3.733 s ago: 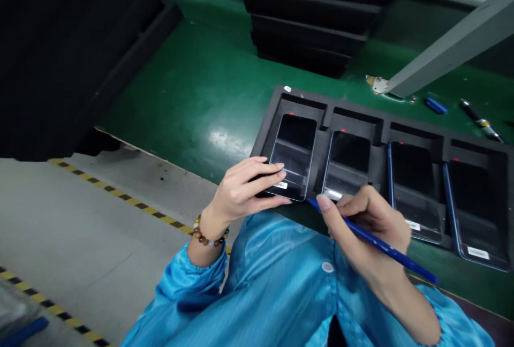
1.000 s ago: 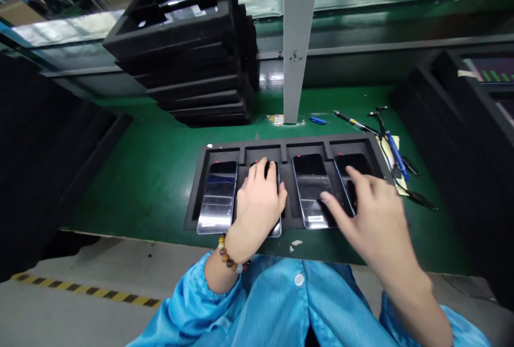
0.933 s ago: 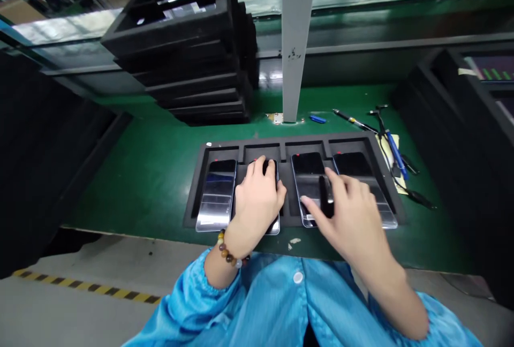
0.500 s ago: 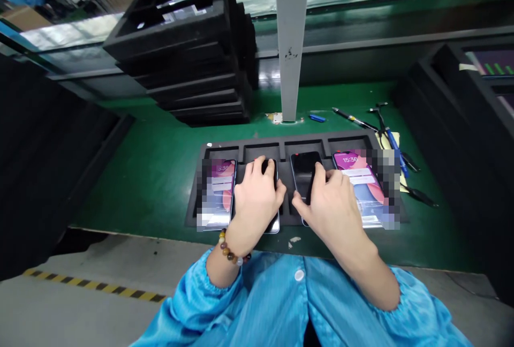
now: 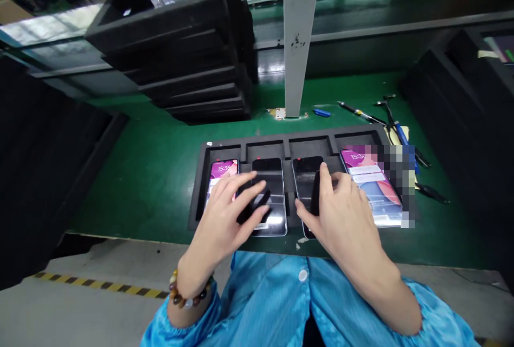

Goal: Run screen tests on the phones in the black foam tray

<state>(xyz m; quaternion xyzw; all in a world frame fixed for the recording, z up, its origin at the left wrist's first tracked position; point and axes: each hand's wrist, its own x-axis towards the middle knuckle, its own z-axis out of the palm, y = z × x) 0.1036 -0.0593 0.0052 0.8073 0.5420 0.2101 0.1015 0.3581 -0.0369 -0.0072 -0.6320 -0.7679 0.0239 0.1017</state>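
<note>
A black foam tray (image 5: 265,141) holds several smartphones side by side. My left hand (image 5: 225,210) is open, its fingers spread above the second smartphone from the left (image 5: 270,186), whose screen is dark. It partly covers the leftmost smartphone (image 5: 223,167), lit with a pink lock screen. My right hand (image 5: 347,210) grips the third smartphone (image 5: 308,175) by its sides, thumb at the left edge and index finger at the right; that screen is dark too. Beside this hand lies the rightmost smartphone (image 5: 371,186), lit and partly blurred out.
Stacked black trays (image 5: 176,52) stand at the back left, and more dark trays (image 5: 461,122) at the right. A grey post (image 5: 299,42) rises behind the tray. Pens (image 5: 357,112), a blue cap (image 5: 322,113) and a cable (image 5: 431,193) lie on the green table (image 5: 160,175).
My left hand has come off the second smartphone and moved left and toward me, fingers spreading. My right hand stays at the third smartphone. The view has shifted slightly.
</note>
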